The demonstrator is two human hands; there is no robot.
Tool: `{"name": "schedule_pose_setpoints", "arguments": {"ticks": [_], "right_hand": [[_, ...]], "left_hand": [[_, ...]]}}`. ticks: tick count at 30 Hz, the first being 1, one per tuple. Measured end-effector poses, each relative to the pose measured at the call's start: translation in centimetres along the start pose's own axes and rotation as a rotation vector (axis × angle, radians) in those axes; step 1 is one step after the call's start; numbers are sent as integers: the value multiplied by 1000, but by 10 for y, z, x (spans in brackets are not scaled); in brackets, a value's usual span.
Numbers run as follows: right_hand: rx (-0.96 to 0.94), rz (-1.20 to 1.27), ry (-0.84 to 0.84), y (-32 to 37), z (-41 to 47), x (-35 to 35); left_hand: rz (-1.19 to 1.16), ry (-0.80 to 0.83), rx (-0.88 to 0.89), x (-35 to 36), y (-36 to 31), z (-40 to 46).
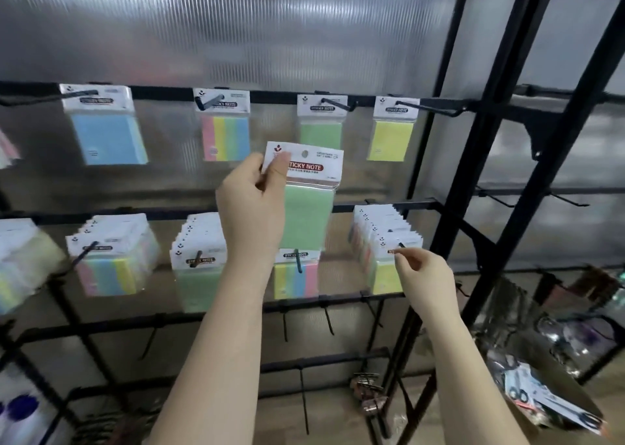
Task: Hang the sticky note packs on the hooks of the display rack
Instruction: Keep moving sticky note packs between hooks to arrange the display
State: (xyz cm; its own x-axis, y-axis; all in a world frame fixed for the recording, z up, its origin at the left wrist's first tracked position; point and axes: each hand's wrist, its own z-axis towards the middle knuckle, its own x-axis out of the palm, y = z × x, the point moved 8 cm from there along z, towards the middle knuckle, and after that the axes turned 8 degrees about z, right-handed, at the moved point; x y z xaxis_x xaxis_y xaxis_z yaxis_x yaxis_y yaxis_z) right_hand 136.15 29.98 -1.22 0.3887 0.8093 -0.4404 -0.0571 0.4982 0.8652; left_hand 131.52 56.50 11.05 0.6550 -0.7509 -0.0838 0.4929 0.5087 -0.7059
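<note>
Pinched by its header card, the green pack (309, 201) hung from the left hand (252, 204), hole clear for threading, just below the upper green hook (336, 104). Right hand (422, 272), fingertips nipped together, touched a lower hook (401, 245), probably steadying it.

The left hand (252, 204) pinches a green sticky note pack (306, 194) by its white header before the black wire display rack (389, 206), while the right hand (424, 270) touches a hanging yellow pack (385, 277).
</note>
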Motion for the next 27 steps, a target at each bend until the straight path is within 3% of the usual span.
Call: {"name": "schedule_pose_setpoints", "arguments": {"ticks": [8, 15, 27], "right_hand": [[3, 48, -20, 2, 14, 0], [15, 37, -38, 3, 30, 6], [38, 54, -91, -4, 43, 1]], "left_hand": [[-55, 31, 121, 45, -32, 35], [-97, 57, 117, 76, -27, 52], [-114, -63, 162, 79, -23, 54]]}}
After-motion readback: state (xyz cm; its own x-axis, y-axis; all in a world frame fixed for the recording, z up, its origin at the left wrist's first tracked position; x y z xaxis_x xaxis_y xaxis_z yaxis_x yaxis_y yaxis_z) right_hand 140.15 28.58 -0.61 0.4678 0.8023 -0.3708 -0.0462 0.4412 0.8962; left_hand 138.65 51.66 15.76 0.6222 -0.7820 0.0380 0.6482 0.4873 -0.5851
